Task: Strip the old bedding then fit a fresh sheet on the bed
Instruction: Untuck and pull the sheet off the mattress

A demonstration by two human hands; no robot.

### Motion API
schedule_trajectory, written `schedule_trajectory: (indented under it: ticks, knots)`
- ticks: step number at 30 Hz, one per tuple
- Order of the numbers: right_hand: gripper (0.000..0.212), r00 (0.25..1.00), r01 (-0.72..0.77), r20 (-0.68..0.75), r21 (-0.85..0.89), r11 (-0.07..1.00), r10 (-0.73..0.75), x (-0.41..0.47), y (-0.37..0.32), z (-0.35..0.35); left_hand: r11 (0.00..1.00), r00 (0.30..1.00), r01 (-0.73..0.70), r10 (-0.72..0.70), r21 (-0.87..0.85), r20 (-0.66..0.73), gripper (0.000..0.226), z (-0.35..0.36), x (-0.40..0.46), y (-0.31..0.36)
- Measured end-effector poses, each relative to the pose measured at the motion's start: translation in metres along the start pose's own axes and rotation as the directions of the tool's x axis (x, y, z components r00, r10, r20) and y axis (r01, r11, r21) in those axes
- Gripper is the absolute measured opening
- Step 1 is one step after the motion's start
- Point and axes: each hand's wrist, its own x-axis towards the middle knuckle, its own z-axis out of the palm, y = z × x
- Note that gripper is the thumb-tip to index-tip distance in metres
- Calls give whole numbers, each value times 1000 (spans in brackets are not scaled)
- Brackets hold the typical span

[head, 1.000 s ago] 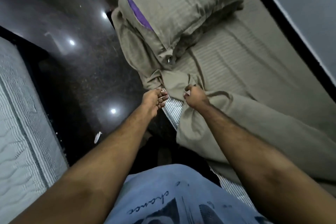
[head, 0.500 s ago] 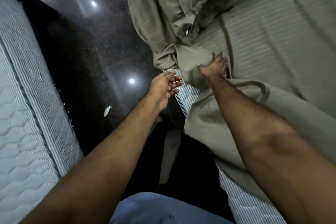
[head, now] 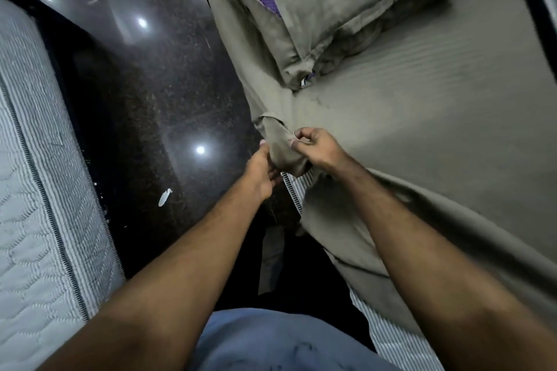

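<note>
Step in hand, as I judged it: stripping the old bedding, at the side edge of the bed. The olive sheet (head: 422,117) covered most of the mattress (head: 294,194), which ran from 12 to 4 o'clock in my view; a striped strip of bare mattress edge showed just below my hands, so the sheet was already loose there. A pillow (head: 346,3) in a matching case, purple lining showing, lay on the sheet at 12 o'clock, well apart from my hands. A second bare mattress (head: 36,175) stood at 9 o'clock across the dark floor (head: 144,93).

A bunched fold of the sheet sat between my two hands. My right hand (head: 313,149) pinched its upper edge, fingers curled on the cloth. My left hand (head: 260,173), at about 8 o'clock from the right and just beside it, cupped the fold from below; its fingertips were hidden, but it appeared to grip the cloth.

Next move, probably: pull the fold away from the edge toward 6 o'clock. The pillow's weight on the sheet could hold it back.
</note>
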Motion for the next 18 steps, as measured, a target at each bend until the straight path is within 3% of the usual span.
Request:
schedule_trajectory:
  ticks: [2,3,5,6,9,11,14,18]
  knots:
    - [22,977,121,203,-244,962,-72,-19,-30,-2,991,995,30,-18,-129,93,61,8,-9,9]
    - [25,952,198,297,-417,887,-74,-30,-42,1,987,993,14,5,-163,115,62,11,-11,15]
    - [23,938,272,343,-622,735,-57,-50,-55,13,972,990,-38,69,-231,127,60,15,-13,28]
    - [19,941,256,334,-601,758,-52,-62,-60,18,971,991,-55,82,-233,109,60,14,-14,36]
    - [26,943,169,325,-282,944,-72,-89,-66,27,961,995,-78,91,-264,35,48,3,-15,64]
    - [27,960,164,261,-225,960,-103,-95,-73,28,956,993,-120,118,-267,-22,35,-8,-8,87]
    - [37,972,220,149,-330,918,-180,-83,-93,34,937,976,-218,205,-273,-75,31,-29,-6,119]
    - [44,950,221,-114,-415,882,-292,-43,-147,43,897,902,-432,428,-95,-59,19,-56,-36,140]
